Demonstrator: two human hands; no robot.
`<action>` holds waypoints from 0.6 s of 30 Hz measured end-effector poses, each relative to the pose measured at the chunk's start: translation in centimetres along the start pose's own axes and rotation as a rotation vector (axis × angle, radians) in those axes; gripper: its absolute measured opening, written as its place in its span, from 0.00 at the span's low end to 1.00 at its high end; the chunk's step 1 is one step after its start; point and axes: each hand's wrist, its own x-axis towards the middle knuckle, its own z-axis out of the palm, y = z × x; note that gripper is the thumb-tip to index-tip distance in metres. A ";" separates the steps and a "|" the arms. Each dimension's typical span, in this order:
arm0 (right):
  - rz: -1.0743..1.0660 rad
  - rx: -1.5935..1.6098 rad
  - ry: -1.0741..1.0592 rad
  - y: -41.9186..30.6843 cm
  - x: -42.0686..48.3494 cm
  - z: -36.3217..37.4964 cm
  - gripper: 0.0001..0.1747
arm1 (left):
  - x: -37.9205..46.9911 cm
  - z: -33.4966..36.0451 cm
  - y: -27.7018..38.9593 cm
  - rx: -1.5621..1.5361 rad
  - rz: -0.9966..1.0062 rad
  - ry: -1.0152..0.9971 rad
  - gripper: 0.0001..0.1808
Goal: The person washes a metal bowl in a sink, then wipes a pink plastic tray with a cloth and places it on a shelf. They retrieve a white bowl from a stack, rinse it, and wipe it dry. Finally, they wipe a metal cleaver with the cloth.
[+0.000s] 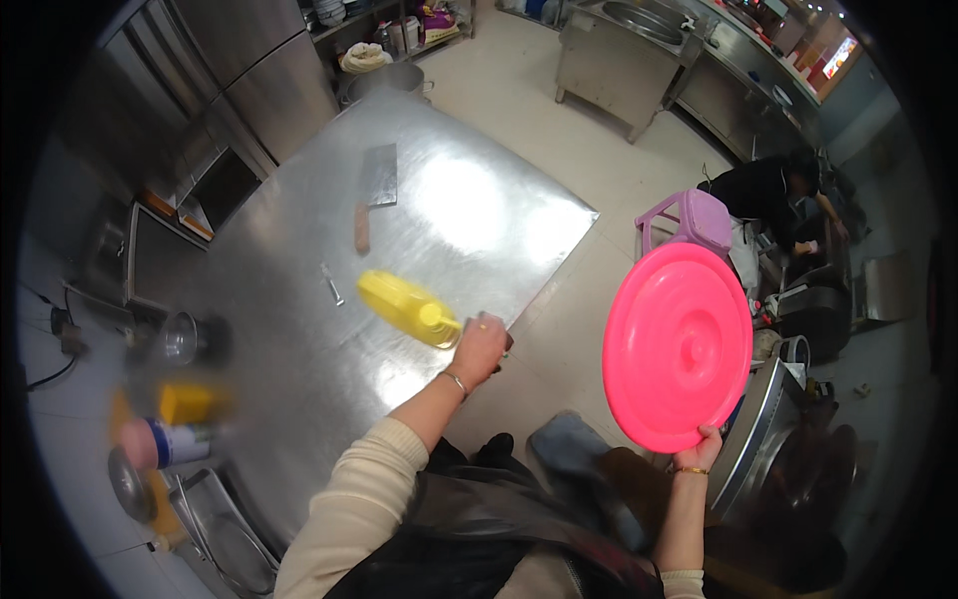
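My left hand (480,349) is at the near right edge of a stainless steel table (284,359), closed round the end of a yellow plastic bottle or jug (404,305), which is slightly blurred. With my right hand (699,449) I grip the lower rim of a round pink plastic lid (666,344), held out to the right of the table. A cleaver (379,180) with a wooden handle lies on the table beyond the yellow container. Left of that container lies a small metal tool or tube (331,284).
A purple plastic stool (692,217) stands behind the lid, and a co-worker (763,187) in black bends beside it. A metal bowl (181,338), a yellow box-like object (187,403) and metal trays (224,531) lie at left. A large pot (385,78) stands past the table's far corner.
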 end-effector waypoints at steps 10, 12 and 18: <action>0.132 0.261 0.079 0.8 3.3 -1.6 0.34 | -4.8 0.8 -7.9 0.101 -0.306 0.010 0.10; 0.146 0.271 0.004 3.0 3.6 -1.0 0.34 | -6.2 0.4 -9.2 0.023 -0.399 -0.041 0.15; 0.271 0.198 0.007 8.6 2.7 3.6 0.31 | -6.3 1.6 -8.5 -0.137 -0.976 0.064 0.36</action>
